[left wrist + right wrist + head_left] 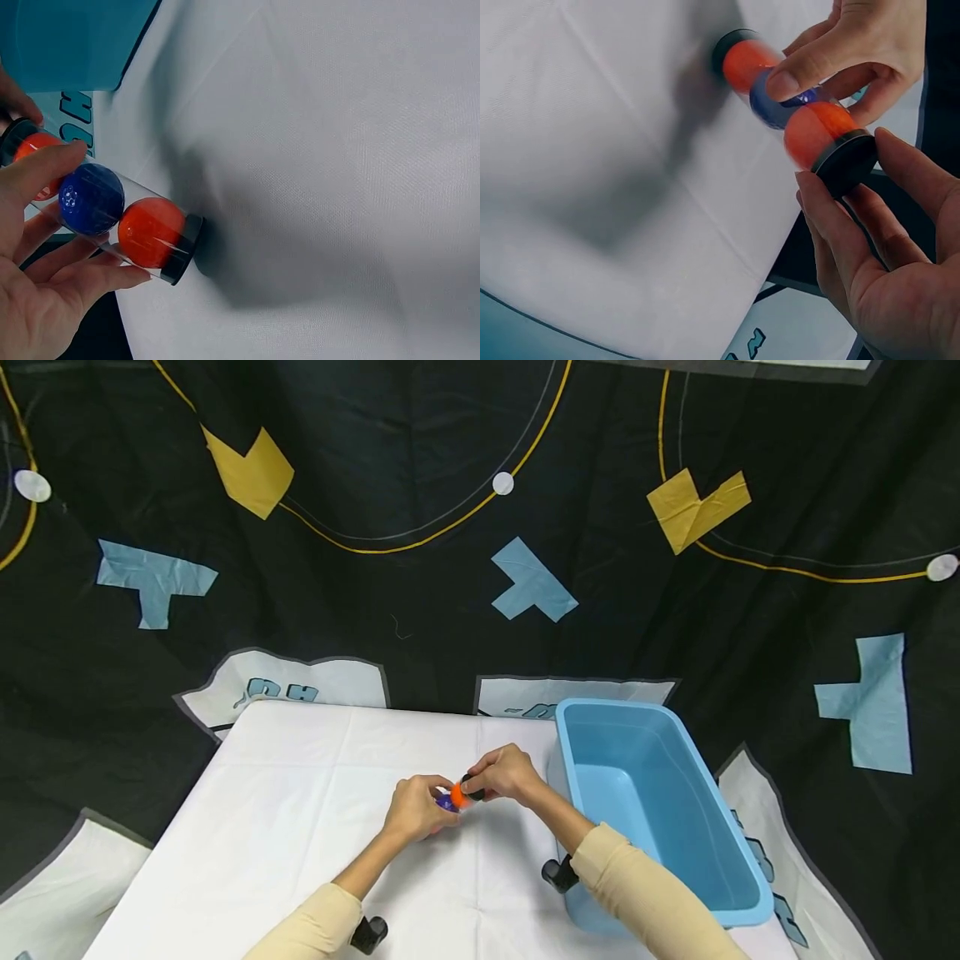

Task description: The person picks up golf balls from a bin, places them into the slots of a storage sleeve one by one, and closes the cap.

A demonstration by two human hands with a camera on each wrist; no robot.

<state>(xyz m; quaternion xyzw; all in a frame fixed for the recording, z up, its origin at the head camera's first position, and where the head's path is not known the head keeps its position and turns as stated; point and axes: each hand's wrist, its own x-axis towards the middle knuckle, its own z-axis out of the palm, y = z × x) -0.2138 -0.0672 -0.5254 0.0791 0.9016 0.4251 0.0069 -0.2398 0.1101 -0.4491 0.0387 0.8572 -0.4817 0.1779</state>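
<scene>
A clear tube (129, 184) with a black cap on each end holds a blue ball (91, 199) between two orange balls (810, 136). My left hand (420, 810) grips the tube around its middle, thumb across it near the blue ball. With fingertips and thumb, my right hand (510, 772) pinches the black cap (846, 162) on the end nearer to it. That cap sits against the tube's end. The far cap (184, 252) is free of both hands. Tilted, the tube hangs over the white tabletop and casts a shadow on it.
A light blue plastic bin (622, 737) stands on the table's right side, close by my right forearm. White cloth covers the table (300, 827). Behind it hangs a black backdrop (420, 627) with yellow and blue shapes. Black camera mounts (559, 875) sit at both wrists.
</scene>
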